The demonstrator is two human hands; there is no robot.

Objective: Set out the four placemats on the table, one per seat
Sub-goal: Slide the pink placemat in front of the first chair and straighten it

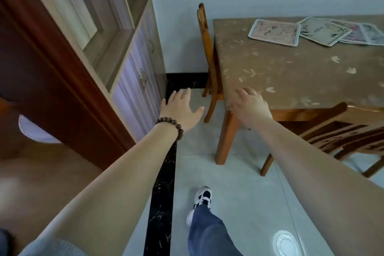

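Observation:
Several patterned placemats lie fanned and overlapping at the far right of the brown table (280, 72). The leftmost, pinkish placemat (274, 32) lies on top and a pale placemat (324, 32) sits partly under it, with more running off the right edge. My left hand (182, 108), a bead bracelet at its wrist, hovers over the floor left of the table, fingers spread and empty. My right hand (250, 105) is over the table's near left corner, fingers loosely apart, holding nothing. Both hands are far from the placemats.
A wooden chair (206, 48) stands at the table's left end, and another chair (340, 131) is tucked in at the near side. A tall cabinet (116, 43) fills the left. My foot (203, 195) is on the grey tiled floor.

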